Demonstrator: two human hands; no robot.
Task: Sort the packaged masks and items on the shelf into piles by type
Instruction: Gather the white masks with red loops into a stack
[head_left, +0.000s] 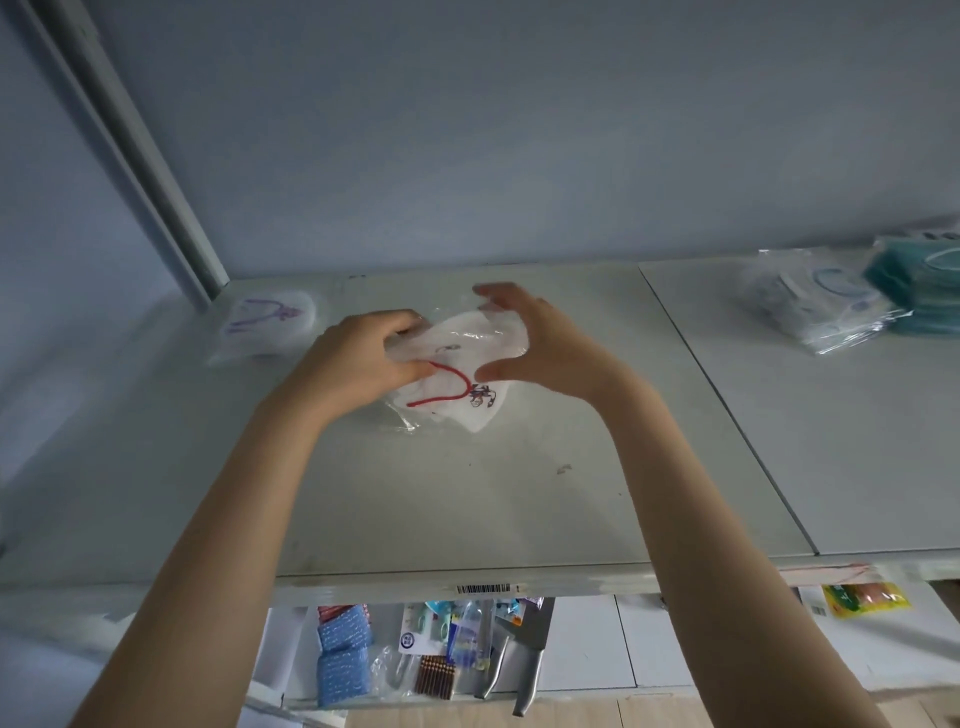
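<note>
A white mask with red ear loops in a clear wrapper (457, 374) lies on the white shelf (467, 493), near its middle. My left hand (363, 358) grips the packet's left side, thumb on top. My right hand (530, 338) hovers over its right side, fingers and thumb spread in a curve; whether it touches the wrapper is unclear. A packaged white mask with purple loops (267, 325) lies at the back left. At the far right sit a pile of clear packets with blue-looped masks (826, 306) and a stack of teal mask packs (919, 280).
A metal upright (156, 171) rises at the back left corner. A seam (727, 410) splits the shelf into two panels. Below the front edge, a lower shelf holds blue sponges (343, 654), small packets, knives (524, 670) and a yellow-green packet (865, 597).
</note>
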